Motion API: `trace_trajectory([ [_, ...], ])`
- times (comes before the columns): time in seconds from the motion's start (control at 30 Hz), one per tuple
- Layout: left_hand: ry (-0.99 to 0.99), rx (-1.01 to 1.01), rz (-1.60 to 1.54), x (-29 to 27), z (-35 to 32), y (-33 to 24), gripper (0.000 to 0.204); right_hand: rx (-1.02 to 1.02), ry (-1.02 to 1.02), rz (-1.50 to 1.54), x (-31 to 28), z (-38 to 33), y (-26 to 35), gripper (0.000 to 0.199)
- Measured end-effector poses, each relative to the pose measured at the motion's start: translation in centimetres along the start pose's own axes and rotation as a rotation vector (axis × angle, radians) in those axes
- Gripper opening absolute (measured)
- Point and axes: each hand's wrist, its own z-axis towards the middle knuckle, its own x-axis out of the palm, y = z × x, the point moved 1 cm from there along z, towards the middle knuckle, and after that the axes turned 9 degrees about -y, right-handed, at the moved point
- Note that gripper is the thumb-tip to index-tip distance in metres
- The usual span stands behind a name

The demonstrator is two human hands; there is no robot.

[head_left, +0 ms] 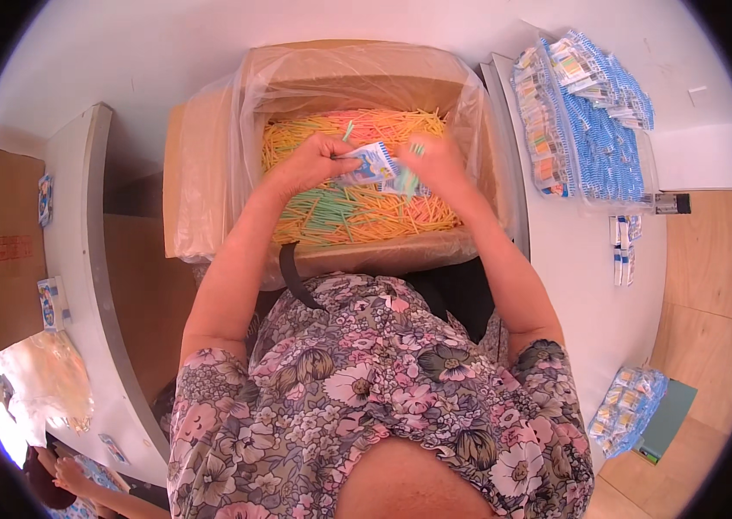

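Over an open cardboard carton (344, 255), my left hand (314, 163) is closed on a small blue-and-white packet (372, 163). A thin green stick (348, 131) pokes up beside its fingers. My right hand (435, 163), slightly blurred, is closed on several pale green sticks (418, 150), right beside the packet. A clear, partly see-through piece with green in it hangs just below, between the hands; I cannot tell whether it is part of the same packet. Beneath both hands lies a mass of thin yellow, pink and green sticks (357, 221).
Clear plastic (240, 112) lines the carton and drapes over its rim. On the white table to the right stands a clear tub (591, 203) with many blue-striped packets (608, 147). Further down lies a bagged bundle (628, 411). A person's arm (106, 493) shows at lower left.
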Motion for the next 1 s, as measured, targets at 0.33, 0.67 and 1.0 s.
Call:
trace_trajectory([
  [0.33, -0.064, 0.032, -0.078, 0.6, -0.1, 0.0, 0.019, 0.165, 0.177, 0.211, -2.2, -2.2, 0.6, 0.027],
  [0.67, -0.079, 0.148, -0.247, 0.9, -0.9, -1.7, 0.014, 0.376, 0.191, 0.789, -3.1, -0.4, 4.4, 0.018],
  [1.0, 0.129, 0.034, -0.004, 0.9, -0.8, -1.3, 0.024, -0.063, 0.463, -0.132, -3.0, -0.3, 3.8, 0.03],
])
